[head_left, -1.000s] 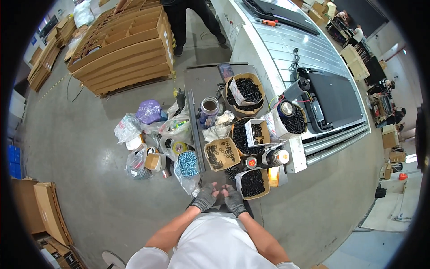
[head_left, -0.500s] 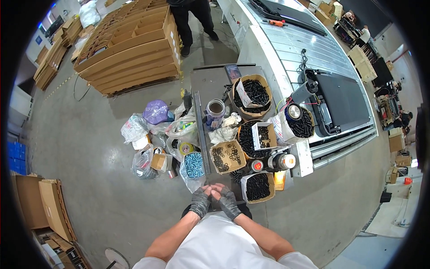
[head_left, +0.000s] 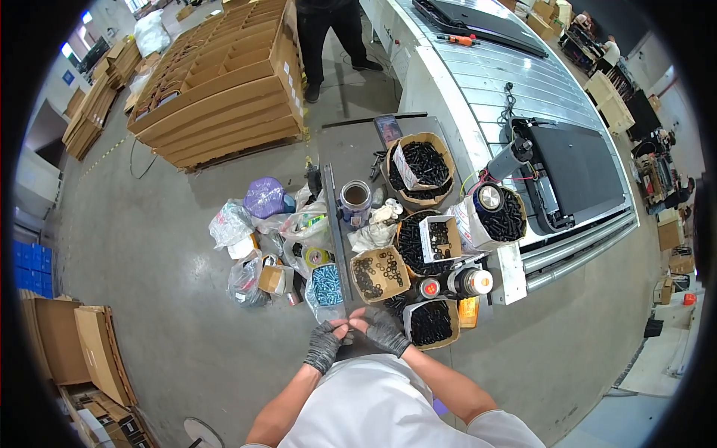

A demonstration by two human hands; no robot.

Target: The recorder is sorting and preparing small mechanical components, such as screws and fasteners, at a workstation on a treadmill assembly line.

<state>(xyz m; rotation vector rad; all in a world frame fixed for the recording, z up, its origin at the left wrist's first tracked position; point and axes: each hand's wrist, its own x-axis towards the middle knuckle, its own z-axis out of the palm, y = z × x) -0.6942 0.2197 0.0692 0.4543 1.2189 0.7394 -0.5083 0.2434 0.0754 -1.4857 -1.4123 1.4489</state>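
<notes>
My left hand and my right hand, both in grey fingerless gloves, meet at the near edge of the worktable. Their fingertips are pinched together; whatever lies between them is too small or hidden to make out. Just beyond the hands stands an open carton of small black rings. Beside my right hand is a carton of black bolts. A bag of blue bolts sits past my left hand, at the table's left side.
More black bolts fill a large round carton. A thermos lies near the right edge, and an open mug stands farther back. Plastic bags crowd the left. A roller conveyor runs along the right; a person stands beyond.
My hands have shifted slightly, the right wrist moving outward to the right, with fingertips still together. The view has tilted a little. The person beyond the table has shifted their legs.
</notes>
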